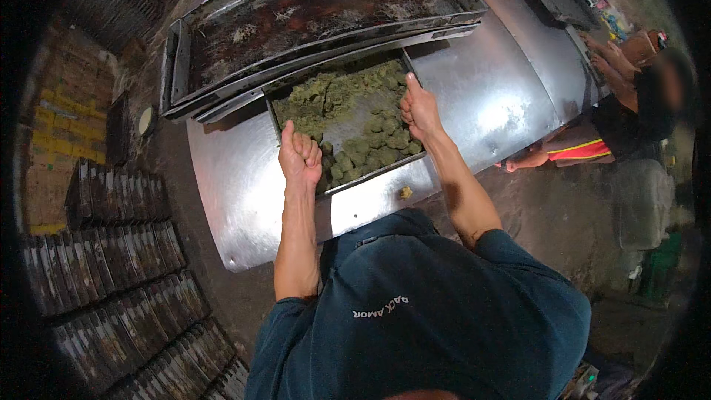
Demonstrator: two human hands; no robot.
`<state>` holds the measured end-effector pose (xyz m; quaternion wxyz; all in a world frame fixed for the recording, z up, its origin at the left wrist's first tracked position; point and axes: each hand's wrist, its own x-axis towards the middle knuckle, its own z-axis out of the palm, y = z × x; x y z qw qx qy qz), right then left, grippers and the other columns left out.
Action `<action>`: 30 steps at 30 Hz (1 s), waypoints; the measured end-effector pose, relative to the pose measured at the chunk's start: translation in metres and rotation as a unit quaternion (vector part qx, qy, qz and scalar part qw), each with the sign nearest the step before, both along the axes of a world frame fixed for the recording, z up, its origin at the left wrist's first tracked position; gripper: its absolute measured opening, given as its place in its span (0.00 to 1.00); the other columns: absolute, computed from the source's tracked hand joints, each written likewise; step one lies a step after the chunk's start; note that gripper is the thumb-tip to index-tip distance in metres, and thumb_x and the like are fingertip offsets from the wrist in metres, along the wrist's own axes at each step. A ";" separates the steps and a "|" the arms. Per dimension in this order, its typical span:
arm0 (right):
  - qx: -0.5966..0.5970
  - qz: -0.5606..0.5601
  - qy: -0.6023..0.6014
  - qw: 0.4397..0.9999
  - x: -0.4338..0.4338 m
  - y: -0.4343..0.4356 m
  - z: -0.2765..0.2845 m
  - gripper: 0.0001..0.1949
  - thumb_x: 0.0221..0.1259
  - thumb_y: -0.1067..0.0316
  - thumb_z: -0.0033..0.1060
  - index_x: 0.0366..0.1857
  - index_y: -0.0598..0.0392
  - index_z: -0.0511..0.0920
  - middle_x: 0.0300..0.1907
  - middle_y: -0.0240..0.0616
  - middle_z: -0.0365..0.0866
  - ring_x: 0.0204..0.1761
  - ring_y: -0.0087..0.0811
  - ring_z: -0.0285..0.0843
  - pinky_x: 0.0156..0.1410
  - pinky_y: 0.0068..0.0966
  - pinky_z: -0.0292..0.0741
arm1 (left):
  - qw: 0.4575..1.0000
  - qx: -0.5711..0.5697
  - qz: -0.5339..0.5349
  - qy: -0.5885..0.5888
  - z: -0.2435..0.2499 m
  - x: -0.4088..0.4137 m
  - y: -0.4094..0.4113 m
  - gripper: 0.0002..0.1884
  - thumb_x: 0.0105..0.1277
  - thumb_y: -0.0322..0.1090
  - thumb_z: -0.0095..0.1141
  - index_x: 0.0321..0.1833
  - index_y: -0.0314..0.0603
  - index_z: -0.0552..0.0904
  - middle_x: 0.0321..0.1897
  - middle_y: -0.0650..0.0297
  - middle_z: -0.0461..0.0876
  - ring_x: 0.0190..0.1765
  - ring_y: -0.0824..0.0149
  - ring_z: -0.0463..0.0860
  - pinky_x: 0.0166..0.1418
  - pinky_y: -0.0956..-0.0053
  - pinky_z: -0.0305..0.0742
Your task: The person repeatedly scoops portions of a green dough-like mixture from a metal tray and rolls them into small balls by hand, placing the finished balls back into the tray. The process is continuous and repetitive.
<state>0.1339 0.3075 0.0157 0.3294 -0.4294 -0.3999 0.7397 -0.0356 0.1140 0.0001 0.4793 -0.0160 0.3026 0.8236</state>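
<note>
A rectangular metal tray (pixel 369 173) lies before me on a shiny sheet-metal tabletop. My left hand (pixel 300 154) grips its left side and my right hand (pixel 420 106) its right side, both with thumbs up along the rim. Inside, a loose crumbly greenish mass (pixel 328 94) fills the far part. Rounded balls of the same greenish stuff (pixel 377 144) are grouped along the near and right parts, with some bare tray floor between. One small yellowish lump (pixel 405 193) rests on the tabletop, just outside the tray's near edge.
Large dark, worn baking trays (pixel 333 16) are stacked just beyond the small tray. Racks of metal pans (pixel 105 266) stand at the lower left. A co-worker's arms (pixel 616 64) reach in at the right, by a dark tray (pixel 561 0). The metal tabletop (pixel 489 83) has a near edge by my body.
</note>
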 end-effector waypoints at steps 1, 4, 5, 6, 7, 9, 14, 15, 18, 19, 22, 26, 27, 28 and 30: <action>0.024 0.002 -0.019 1.000 0.000 0.001 0.000 0.23 0.64 0.46 0.57 0.16 0.46 0.63 0.12 0.27 0.58 0.12 0.19 0.51 0.17 0.19 0.48 | 1.000 -0.003 0.000 0.015 0.003 0.004 0.002 0.24 0.71 0.48 0.49 0.16 0.48 0.67 0.11 0.66 0.66 0.11 0.74 0.60 0.13 0.80 0.53; 0.004 0.077 0.022 0.997 0.008 -0.008 0.031 0.18 0.68 0.51 0.52 0.23 0.51 0.71 0.22 0.36 0.74 0.20 0.26 0.70 0.22 0.20 0.67 | 0.985 -0.131 0.111 -0.009 0.041 0.032 0.011 0.17 0.71 0.47 0.49 0.30 0.43 0.76 0.21 0.61 0.77 0.15 0.72 0.69 0.15 0.82 0.61; -0.010 0.087 0.052 0.995 0.010 -0.011 0.042 0.17 0.69 0.52 0.51 0.26 0.52 0.73 0.25 0.37 0.77 0.23 0.27 0.75 0.24 0.20 0.71 | 0.989 -0.120 0.089 0.000 0.033 0.030 0.007 0.15 0.71 0.46 0.49 0.34 0.42 0.76 0.25 0.59 0.79 0.17 0.71 0.73 0.16 0.82 0.64; -0.021 0.095 0.089 0.991 0.018 -0.002 0.033 0.16 0.69 0.53 0.50 0.28 0.52 0.74 0.29 0.39 0.78 0.27 0.29 0.77 0.27 0.21 0.74 | 0.992 -0.108 0.059 0.009 0.018 0.023 0.001 0.15 0.71 0.46 0.50 0.39 0.40 0.77 0.29 0.58 0.81 0.20 0.70 0.76 0.17 0.83 0.67; -0.035 0.106 0.126 0.986 0.029 0.011 0.016 0.15 0.70 0.53 0.50 0.30 0.53 0.75 0.32 0.40 0.79 0.30 0.31 0.79 0.30 0.22 0.77 | 0.995 -0.097 0.032 0.017 0.001 0.015 -0.009 0.15 0.71 0.45 0.50 0.43 0.39 0.77 0.33 0.56 0.82 0.22 0.69 0.79 0.19 0.84 0.70; -0.080 0.124 0.173 0.974 0.032 0.022 0.000 0.14 0.70 0.53 0.50 0.32 0.52 0.75 0.35 0.40 0.80 0.32 0.32 0.80 0.32 0.22 0.78 | 0.999 -0.006 0.018 -0.045 -0.010 0.010 -0.015 0.15 0.71 0.47 0.51 0.36 0.42 0.77 0.29 0.57 0.81 0.20 0.71 0.77 0.17 0.85 0.68; -0.075 0.144 0.103 0.981 0.016 0.021 -0.003 0.19 0.68 0.49 0.52 0.24 0.51 0.70 0.22 0.33 0.73 0.19 0.22 0.66 0.21 0.16 0.60 | 0.998 0.006 0.036 -0.044 -0.010 0.020 -0.004 0.22 0.72 0.49 0.48 0.19 0.51 0.66 0.12 0.67 0.65 0.11 0.74 0.60 0.09 0.82 0.51; -0.051 0.152 0.081 0.984 0.014 0.020 -0.004 0.20 0.68 0.48 0.52 0.22 0.50 0.69 0.21 0.32 0.71 0.17 0.20 0.63 0.20 0.15 0.57 | 0.998 0.053 0.007 -0.015 -0.014 0.021 -0.004 0.23 0.72 0.49 0.47 0.18 0.51 0.64 0.12 0.67 0.63 0.10 0.75 0.59 0.08 0.81 0.49; 0.059 0.144 -0.035 0.987 0.014 0.023 -0.005 0.18 0.68 0.51 0.52 0.24 0.51 0.69 0.20 0.30 0.69 0.17 0.20 0.63 0.20 0.16 0.58 | 0.998 0.009 0.061 -0.034 -0.012 0.015 -0.006 0.17 0.71 0.44 0.50 0.24 0.47 0.71 0.17 0.66 0.71 0.18 0.72 0.72 0.16 0.82 0.66; 0.087 0.158 -0.055 0.982 0.019 0.023 -0.003 0.17 0.68 0.51 0.52 0.26 0.51 0.70 0.20 0.30 0.69 0.17 0.20 0.64 0.20 0.16 0.59 | 0.991 -0.040 0.109 -0.060 -0.002 0.023 -0.005 0.15 0.71 0.43 0.51 0.26 0.45 0.73 0.19 0.65 0.74 0.20 0.71 0.76 0.19 0.82 0.70; 0.031 0.133 0.009 0.991 0.035 0.008 0.035 0.11 0.69 0.56 0.51 0.40 0.51 0.72 0.27 0.35 0.77 0.23 0.23 0.72 0.24 0.17 0.67 | 0.990 -0.081 0.113 -0.015 0.015 0.033 -0.013 0.12 0.70 0.41 0.52 0.35 0.37 0.78 0.31 0.56 0.80 0.37 0.66 0.82 0.29 0.81 0.80; -0.139 0.119 0.145 0.972 0.052 0.027 -0.006 0.13 0.70 0.53 0.48 0.38 0.52 0.74 0.32 0.39 0.80 0.24 0.24 0.73 0.22 0.17 0.67 | 0.995 -0.002 0.081 -0.065 0.002 0.022 -0.026 0.13 0.70 0.42 0.52 0.32 0.40 0.78 0.27 0.57 0.80 0.31 0.67 0.82 0.26 0.81 0.80; -0.197 0.122 0.187 0.955 0.050 0.027 -0.007 0.14 0.70 0.53 0.48 0.36 0.52 0.75 0.31 0.39 0.79 0.23 0.24 0.72 0.21 0.17 0.66 | 0.994 0.024 0.067 -0.079 0.000 0.021 -0.026 0.14 0.70 0.42 0.52 0.32 0.41 0.78 0.26 0.58 0.80 0.29 0.67 0.82 0.24 0.82 0.80; -0.175 0.150 0.168 0.959 0.044 0.025 -0.010 0.18 0.70 0.49 0.47 0.28 0.51 0.76 0.25 0.37 0.78 0.20 0.24 0.69 0.19 0.17 0.63 | 0.977 -0.052 0.163 -0.124 0.000 0.023 -0.012 0.15 0.71 0.45 0.51 0.28 0.43 0.77 0.21 0.62 0.78 0.19 0.70 0.77 0.16 0.82 0.71; -0.026 0.194 -0.003 0.981 0.032 0.019 -0.017 0.20 0.69 0.47 0.48 0.24 0.51 0.75 0.22 0.35 0.77 0.19 0.24 0.67 0.19 0.19 0.62 | 0.991 0.116 0.030 -0.061 -0.043 0.019 -0.017 0.17 0.71 0.46 0.50 0.28 0.44 0.76 0.20 0.64 0.77 0.17 0.70 0.74 0.14 0.81 0.66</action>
